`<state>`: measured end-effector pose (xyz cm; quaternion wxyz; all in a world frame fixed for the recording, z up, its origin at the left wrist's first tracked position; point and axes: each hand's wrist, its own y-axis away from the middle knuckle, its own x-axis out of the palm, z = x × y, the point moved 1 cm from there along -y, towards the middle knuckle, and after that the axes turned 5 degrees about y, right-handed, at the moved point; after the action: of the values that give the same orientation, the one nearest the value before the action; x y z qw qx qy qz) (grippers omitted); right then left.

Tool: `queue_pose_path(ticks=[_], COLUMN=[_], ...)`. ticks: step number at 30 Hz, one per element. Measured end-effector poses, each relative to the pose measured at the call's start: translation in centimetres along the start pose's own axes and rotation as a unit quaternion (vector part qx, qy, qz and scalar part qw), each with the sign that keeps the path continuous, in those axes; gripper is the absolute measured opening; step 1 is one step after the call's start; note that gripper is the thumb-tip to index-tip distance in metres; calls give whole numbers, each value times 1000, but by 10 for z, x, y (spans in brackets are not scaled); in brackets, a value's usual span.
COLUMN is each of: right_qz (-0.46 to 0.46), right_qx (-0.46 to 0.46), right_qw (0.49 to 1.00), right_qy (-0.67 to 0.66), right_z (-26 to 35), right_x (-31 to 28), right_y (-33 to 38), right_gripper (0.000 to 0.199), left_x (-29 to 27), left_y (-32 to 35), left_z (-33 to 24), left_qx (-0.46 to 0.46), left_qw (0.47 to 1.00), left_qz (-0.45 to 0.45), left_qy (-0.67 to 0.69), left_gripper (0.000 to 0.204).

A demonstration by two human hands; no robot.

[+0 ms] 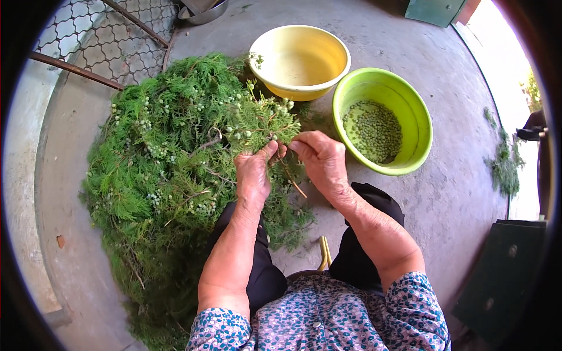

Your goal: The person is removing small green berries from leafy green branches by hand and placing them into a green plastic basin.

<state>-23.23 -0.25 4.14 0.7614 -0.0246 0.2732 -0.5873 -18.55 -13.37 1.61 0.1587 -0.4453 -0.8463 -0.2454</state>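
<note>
My left hand (253, 175) is closed round the stem of a leafy conifer sprig (260, 120) that bears small pale green cones. The bare brown end of its stem points down between my hands. Close against the sprig's right side, my right hand (322, 162) has thumb and fingertips pinched together; what lies between them is hidden. A large heap of cut conifer branches (146, 169) with clusters of the same cones spreads to the left. Right of my hands stands a lime green basin (417, 140), its bottom covered with loose green cones (373, 130).
Beyond my hands is a yellow basin (301, 58), a bit of greenery over its left rim. A metal lattice (117, 41) rises at the far left, near a metal pan (205, 13). Loose sprigs (504, 164) and a dark green panel (500, 275) lie right on the concrete floor (451, 175).
</note>
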Motion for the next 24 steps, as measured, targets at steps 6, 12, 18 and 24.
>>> queue_pose_path(ticks=[6, 12, 18, 24], right_qz=[114, 139, 57, 69], right_qx=[-52, -101, -149, 202], right_qw=[992, 985, 984, 892], right_qy=[-24, 3, 81, -399], right_z=[3, 5, 2, -6], right_x=[0, -3, 10, -9], right_y=[-13, -18, -10, -23], right_gripper=[23, 17, 12, 10], left_x=[12, 2, 5, -3], left_y=[5, 9, 10, 2], left_z=[10, 2, 7, 2], left_qx=[-70, -142, -130, -99], left_qw=[994, 984, 988, 991], left_qz=[44, 68, 58, 14], left_qy=[68, 77, 63, 88], left_gripper=[11, 15, 13, 11])
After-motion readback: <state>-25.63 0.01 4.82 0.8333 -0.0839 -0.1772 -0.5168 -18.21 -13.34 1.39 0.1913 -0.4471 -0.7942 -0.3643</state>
